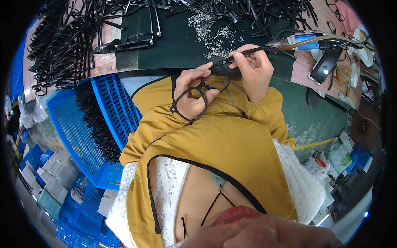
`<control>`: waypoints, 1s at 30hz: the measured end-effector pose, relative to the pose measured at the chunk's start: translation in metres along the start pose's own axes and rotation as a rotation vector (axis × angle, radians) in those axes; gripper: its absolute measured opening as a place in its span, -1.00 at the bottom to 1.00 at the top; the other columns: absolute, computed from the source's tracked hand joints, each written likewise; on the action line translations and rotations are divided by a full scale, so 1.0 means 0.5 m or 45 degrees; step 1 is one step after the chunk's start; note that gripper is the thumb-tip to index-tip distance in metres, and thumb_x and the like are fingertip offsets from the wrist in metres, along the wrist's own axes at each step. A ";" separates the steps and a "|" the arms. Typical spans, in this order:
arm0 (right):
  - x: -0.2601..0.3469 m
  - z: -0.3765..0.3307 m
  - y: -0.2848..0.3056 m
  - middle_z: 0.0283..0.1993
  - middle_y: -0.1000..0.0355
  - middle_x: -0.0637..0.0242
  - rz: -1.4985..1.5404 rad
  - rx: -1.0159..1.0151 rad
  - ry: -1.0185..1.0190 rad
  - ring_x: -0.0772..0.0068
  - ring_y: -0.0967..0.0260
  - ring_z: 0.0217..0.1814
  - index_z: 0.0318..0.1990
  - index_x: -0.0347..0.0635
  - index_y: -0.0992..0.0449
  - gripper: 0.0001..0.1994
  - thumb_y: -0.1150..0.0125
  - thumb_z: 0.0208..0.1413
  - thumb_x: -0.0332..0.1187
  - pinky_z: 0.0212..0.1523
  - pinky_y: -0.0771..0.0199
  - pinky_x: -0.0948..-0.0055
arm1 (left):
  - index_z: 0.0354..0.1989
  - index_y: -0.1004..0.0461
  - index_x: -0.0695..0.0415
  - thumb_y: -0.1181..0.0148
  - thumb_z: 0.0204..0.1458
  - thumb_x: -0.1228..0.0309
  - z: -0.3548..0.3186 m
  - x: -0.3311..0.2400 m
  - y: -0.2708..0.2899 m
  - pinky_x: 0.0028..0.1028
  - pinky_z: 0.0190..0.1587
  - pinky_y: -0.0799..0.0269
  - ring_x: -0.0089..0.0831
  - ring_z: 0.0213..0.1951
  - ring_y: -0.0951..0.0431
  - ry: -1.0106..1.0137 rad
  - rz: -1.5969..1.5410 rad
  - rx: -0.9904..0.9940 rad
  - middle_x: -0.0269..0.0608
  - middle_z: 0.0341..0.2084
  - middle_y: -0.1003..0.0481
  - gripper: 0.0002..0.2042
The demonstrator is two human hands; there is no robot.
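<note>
In my left hand [192,93] is a black eyeglass frame [201,87], its front tilted down toward my lap, the fingers closed around it. My right hand [255,71] pinches a black temple arm [254,50] between thumb and fingers. The inner end of that arm meets the frame's upper corner near my left fingertips; whether the two are joined I cannot tell. Just beyond my hands, small silvery metal pins [217,37] lie scattered on the dark green mat [165,51]. Beside my right hand lies a blue-banded tool [304,41] with a hose.
Stacked black frames [62,45] crowd the table's left side, with assembled glasses [128,44] beside them. Loose temple arms [264,16] pile up at the back. A blue basket [76,136] holding dark frames stands left of my lap. A black device [326,66] sits at the right.
</note>
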State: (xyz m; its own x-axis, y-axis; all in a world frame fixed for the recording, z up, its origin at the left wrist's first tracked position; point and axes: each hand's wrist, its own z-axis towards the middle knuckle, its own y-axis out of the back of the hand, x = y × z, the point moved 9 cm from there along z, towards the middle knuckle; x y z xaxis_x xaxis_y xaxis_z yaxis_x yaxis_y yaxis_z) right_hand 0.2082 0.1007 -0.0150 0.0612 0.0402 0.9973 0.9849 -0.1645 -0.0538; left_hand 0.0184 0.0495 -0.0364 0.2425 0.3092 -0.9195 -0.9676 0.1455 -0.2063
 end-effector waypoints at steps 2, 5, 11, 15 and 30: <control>-0.002 -0.004 -0.003 -0.18 -0.57 0.21 0.011 -0.027 0.010 0.56 -0.55 -0.34 -0.14 -0.44 -0.52 -0.90 -0.26 0.22 -0.61 -0.31 -0.61 0.59 | 0.09 -0.40 0.28 -0.58 -0.13 0.56 0.001 -0.004 -0.002 -0.24 0.13 -0.60 -0.06 0.08 -0.62 -0.073 0.088 -0.016 0.10 -0.05 -0.55 -0.41; 0.038 -0.021 -0.027 -0.19 -0.56 0.20 -0.362 -0.012 0.350 0.53 -0.56 -0.37 -0.20 -0.44 -0.54 -0.94 -0.25 0.21 -0.60 -0.37 -0.59 0.58 | -0.03 -0.50 0.28 -0.62 -0.21 0.52 0.005 -0.023 -0.010 -0.26 0.04 -0.63 0.00 0.01 -0.66 -0.187 0.237 -0.067 0.06 -0.22 -0.60 -0.47; 0.027 -0.004 -0.036 -0.07 -0.48 0.22 -0.325 0.304 0.082 0.47 -0.55 -0.11 0.02 -0.36 -0.54 -0.75 -0.20 0.19 -0.63 -0.12 -0.61 0.51 | 0.26 -0.23 0.26 -0.33 0.06 0.69 0.042 -0.047 -0.014 -0.28 0.17 -0.55 -0.11 0.18 -0.54 -0.056 -0.152 -0.057 0.02 0.01 -0.48 -0.42; 0.079 0.041 -0.090 0.00 -0.43 0.31 -0.112 0.748 -0.020 0.48 -0.47 0.05 0.25 -0.23 -0.46 -0.58 -0.21 0.22 -0.58 0.04 -0.53 0.47 | 0.25 -0.21 0.36 0.07 0.28 0.64 0.057 -0.013 0.067 -0.30 0.02 -0.66 -0.14 -0.05 -0.66 0.425 -0.495 -0.431 0.04 -0.16 -0.54 -0.64; 0.207 0.190 -0.212 -0.24 -0.54 0.02 -1.576 0.131 0.911 -0.06 -0.56 -0.25 -0.14 -0.26 -0.50 -0.83 -0.19 0.11 -0.46 -0.25 -0.57 0.11 | -0.09 -0.47 0.35 0.15 0.41 0.13 0.090 0.011 0.093 -0.44 -0.39 -0.61 -0.22 -0.45 -0.69 0.639 -0.439 -0.376 -0.04 -0.49 -0.59 -0.55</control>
State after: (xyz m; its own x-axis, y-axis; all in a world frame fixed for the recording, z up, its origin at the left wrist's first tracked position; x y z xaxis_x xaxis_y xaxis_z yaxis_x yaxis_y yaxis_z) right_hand 0.1252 0.2157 0.0890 -0.8920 -0.3987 0.2129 0.3525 -0.3190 0.8797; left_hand -0.0223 0.1003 -0.0359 0.5479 -0.1931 -0.8140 -0.8366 -0.1274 -0.5329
